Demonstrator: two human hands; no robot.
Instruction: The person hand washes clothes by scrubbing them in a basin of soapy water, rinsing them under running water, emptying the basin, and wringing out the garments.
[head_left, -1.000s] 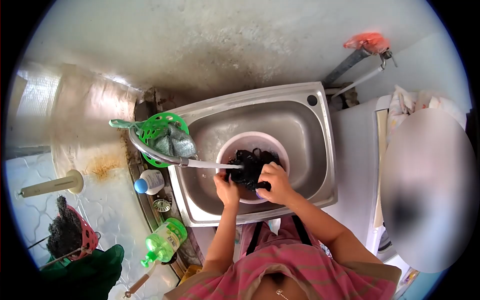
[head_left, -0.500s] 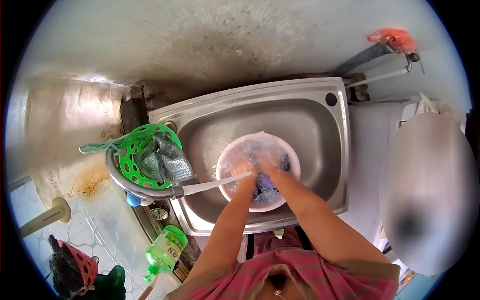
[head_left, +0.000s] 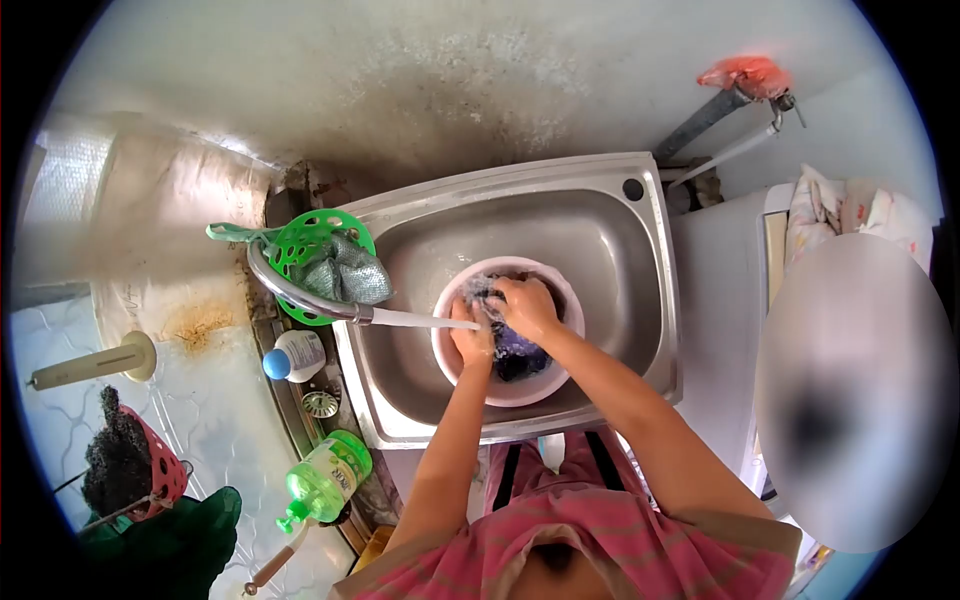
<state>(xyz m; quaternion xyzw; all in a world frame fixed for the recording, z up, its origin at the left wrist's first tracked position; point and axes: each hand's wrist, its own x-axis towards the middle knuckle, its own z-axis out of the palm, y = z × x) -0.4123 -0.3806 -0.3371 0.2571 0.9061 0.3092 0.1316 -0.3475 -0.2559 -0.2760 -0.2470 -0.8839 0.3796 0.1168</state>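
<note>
Left hand (head_left: pixel 473 338) and right hand (head_left: pixel 528 308) work dark cloth (head_left: pixel 520 362) (wet) in a basin (head_left: pixel 528 394)

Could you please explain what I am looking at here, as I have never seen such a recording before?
There is no machine: these are a person's bare hands, seen from a camera worn on the head, looking forward and down. The left hand and right hand are in a pink bowl with dark, wet cloth. Splashing hides their exact grip. The bowl stands in a metal sink, and water runs from the tap towards the hands. On the picture's left are a green basket holding a grey cloth, a white bottle and a green bottle.
</note>
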